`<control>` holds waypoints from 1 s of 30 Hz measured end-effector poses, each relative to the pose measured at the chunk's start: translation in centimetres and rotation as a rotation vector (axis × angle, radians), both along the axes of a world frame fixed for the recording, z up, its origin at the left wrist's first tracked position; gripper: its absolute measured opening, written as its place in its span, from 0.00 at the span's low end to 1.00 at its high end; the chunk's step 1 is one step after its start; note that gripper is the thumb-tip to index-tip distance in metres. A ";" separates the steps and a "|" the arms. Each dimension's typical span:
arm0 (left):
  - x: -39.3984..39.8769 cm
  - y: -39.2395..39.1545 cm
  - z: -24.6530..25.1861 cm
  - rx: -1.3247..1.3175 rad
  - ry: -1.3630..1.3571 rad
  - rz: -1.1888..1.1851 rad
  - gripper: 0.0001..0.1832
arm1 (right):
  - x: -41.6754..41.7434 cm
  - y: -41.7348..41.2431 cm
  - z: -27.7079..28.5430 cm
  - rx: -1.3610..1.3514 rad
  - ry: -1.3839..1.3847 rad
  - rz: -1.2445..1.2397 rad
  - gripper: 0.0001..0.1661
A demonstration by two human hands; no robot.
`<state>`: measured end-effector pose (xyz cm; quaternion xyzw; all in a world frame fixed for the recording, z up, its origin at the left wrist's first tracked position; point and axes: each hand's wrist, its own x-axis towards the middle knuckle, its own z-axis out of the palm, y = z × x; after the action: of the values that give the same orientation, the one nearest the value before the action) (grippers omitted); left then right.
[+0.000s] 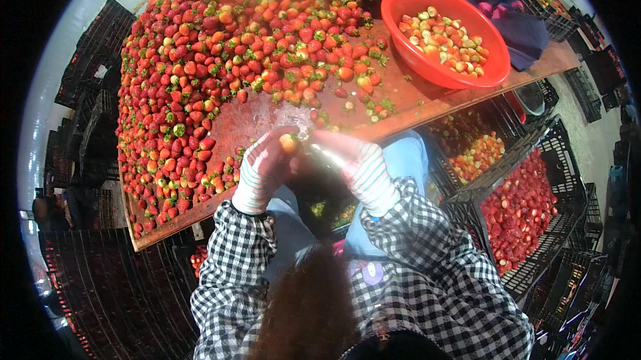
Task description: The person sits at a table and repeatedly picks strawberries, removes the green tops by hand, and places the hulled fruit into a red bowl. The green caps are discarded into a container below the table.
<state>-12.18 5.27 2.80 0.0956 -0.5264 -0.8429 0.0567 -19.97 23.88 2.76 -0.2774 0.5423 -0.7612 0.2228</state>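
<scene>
My left hand (268,162), in a glove with a striped cuff and reddish palm, holds a pale orange strawberry (288,144) in its fingertips. Facing it, my right hand (348,157) wears a similar glove. Its fingers are closed around a small shiny tool (326,154), blurred by glare, whose exact kind I cannot tell. Both hands meet just over the near edge of a reddish tabletop (240,120). Beyond them rises a large heap of strawberries (215,54), most with green caps still on. A few loose strawberries (365,83) lie right of the heap.
A red plastic basin (400,7) of pale strawberry pieces stands at the table's right, beside dark blue cloth (521,39). Below on the right, a black crate (553,152) holds capless strawberries (518,210). Stacked black crates (115,280) fill the lower left.
</scene>
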 end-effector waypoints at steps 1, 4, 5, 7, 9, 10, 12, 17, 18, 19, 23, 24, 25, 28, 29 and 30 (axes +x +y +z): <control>0.4 0.5 0.5 -0.294 -0.089 0.033 0.24 | 0.4 -0.3 0.5 -0.060 -0.047 -0.002 0.31; 0.9 1.7 1.3 -0.272 -0.035 0.037 0.25 | 1.2 -1.1 1.3 0.055 0.155 -0.118 0.31; 1.2 2.2 1.3 -0.448 0.045 0.088 0.25 | 1.3 -1.1 1.3 0.077 0.191 -0.138 0.31; 1.9 3.0 0.9 -0.448 0.016 0.112 0.25 | 1.2 -1.0 0.8 0.120 0.261 -0.170 0.29; 2.8 3.8 0.2 -0.248 0.041 0.117 0.31 | 1.0 -0.5 -0.2 0.138 0.097 -0.106 0.27; 3.1 3.5 0.0 -0.137 0.067 0.027 0.33 | 0.9 0.0 -0.8 0.199 -0.068 -0.098 0.27; 2.1 2.1 -0.7 0.068 0.181 -0.093 0.32 | 0.9 0.7 -2.3 0.125 -0.242 -0.051 0.26; -8.1 -7.4 -3.0 -0.830 0.009 0.332 0.19 | 2.0 1.6 -5.7 0.397 -0.263 0.198 0.38; -11.0 -9.0 -3.8 -1.152 -0.052 0.385 0.20 | 2.3 1.4 -6.0 0.337 -0.170 0.218 0.38; -13.5 -9.8 -4.9 -1.279 -0.191 0.473 0.21 | 2.3 1.4 -6.1 0.308 -0.134 0.225 0.37; -15.0 -10.3 -5.7 -1.320 -0.274 0.341 0.20 | 1.6 1.8 -5.0 0.267 -0.247 0.246 0.34; -13.5 -9.5 -5.2 -1.015 -0.158 0.302 0.19 | 1.0 1.7 -4.6 0.355 -0.207 0.216 0.32; -11.9 -8.6 -4.2 -0.727 -0.132 0.272 0.19 | 0.6 1.5 -4.1 0.252 -0.396 0.177 0.33; -5.0 -4.0 -1.8 -0.349 -0.130 0.051 0.18 | -0.6 1.1 -2.6 0.051 -0.176 0.082 0.34; -3.4 -2.2 -1.2 -0.190 0.009 -0.021 0.19 | -0.9 0.9 -2.2 -0.026 -0.119 0.072 0.35; -2.6 -1.8 -0.2 -0.361 -0.021 -0.077 0.21 | -0.9 0.6 -1.7 -0.012 -0.089 0.054 0.35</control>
<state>-14.77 3.49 2.55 0.0725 -0.6730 -0.7353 0.0351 -20.88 24.46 1.01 -0.2591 0.5195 -0.7698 0.2652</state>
